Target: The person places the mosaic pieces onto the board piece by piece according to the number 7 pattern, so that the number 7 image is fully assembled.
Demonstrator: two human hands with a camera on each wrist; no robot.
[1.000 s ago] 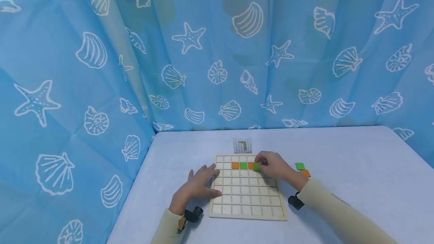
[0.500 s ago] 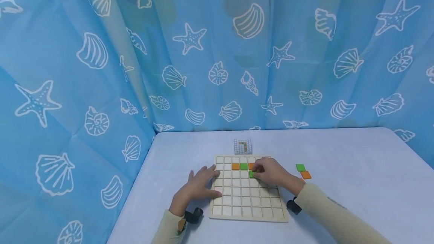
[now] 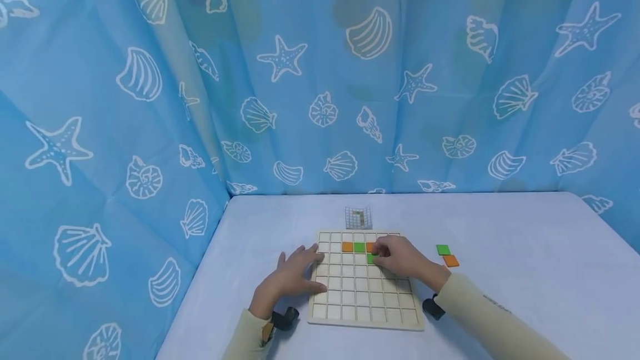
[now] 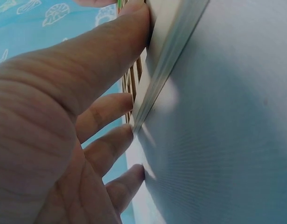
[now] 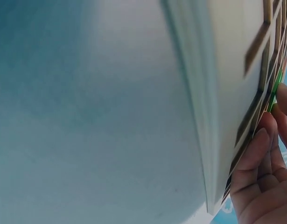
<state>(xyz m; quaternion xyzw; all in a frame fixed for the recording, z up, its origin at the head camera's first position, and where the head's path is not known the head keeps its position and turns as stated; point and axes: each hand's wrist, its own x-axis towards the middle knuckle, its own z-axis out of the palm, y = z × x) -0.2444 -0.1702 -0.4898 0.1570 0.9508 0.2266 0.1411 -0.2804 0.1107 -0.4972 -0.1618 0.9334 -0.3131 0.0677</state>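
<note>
Head view. One board (image 3: 364, 298), gridded, on a white table (image 3: 520, 249). Left hand (image 3: 292, 272): fingers spread, thumb and fingertips at the board's left edge, nothing held. Right hand (image 3: 406, 257): thumb and finger together on the held tile (image 3: 370, 259), green, at the cell just below the right orange tile (image 3: 369, 247), which the fingers partly cover. In the same row, leftward: middle green tile (image 3: 359, 247), left orange tile (image 3: 347, 246). Beyond the board: one card (image 3: 358, 218) with a small coloured grid. Right of the board: spare green tile (image 3: 443, 250) and spare orange tile (image 3: 451, 260), corners close.

Left wrist view. Thumb laid on the board's rim, other fingers apart; a light, steady bracing should suffice to stop the board sliding.

Right wrist view. Held tile nearly edge-on, pinched between fingertips, close against the grid; whether fully seated, cannot tell. For a good fit: square its sides to the cell walls, lower it flat, press the middle, then part the fingers straight upward, so that the right orange tile is not nudged.
</note>
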